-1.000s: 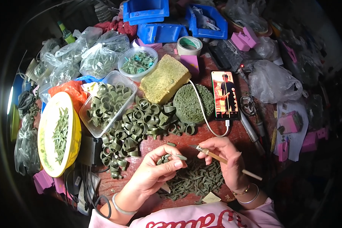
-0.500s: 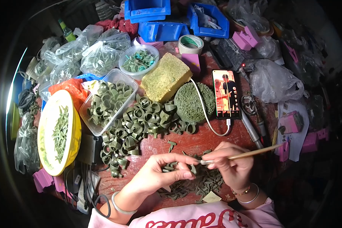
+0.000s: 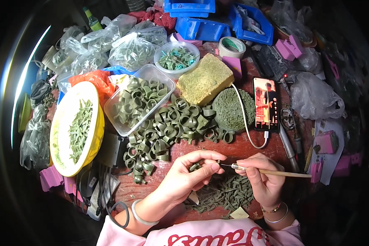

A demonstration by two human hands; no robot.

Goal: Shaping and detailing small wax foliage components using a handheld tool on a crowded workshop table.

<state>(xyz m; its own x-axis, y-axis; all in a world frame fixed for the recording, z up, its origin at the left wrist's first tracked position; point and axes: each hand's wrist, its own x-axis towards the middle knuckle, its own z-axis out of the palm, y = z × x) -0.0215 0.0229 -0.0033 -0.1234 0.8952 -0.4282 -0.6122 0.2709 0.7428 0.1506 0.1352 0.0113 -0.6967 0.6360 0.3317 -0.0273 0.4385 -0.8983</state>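
Observation:
My left hand is closed, its thumb and forefinger pinching a small dark green piece. More green bits show inside its curled fingers. In my right hand is a thin tool with a wooden handle, held like a pen. The tool's fine metal tip points left and meets or nearly meets the pinched piece; I cannot tell which. Beneath both hands lies a spread of small green slivers on the red tabletop. A heap of green rings sits beyond my left hand.
A clear tub of rings and a yellow basin with green pieces stand at left. Behind are a yellow sponge block, a round green pad and a lit phone on a white cable. Blue bins and plastic bags line the back.
The whole view has shifted, so the table's things sit farther right. The tool has swung from sloping upward at its handle end to nearly level. Fewer green bits show in my left hand.

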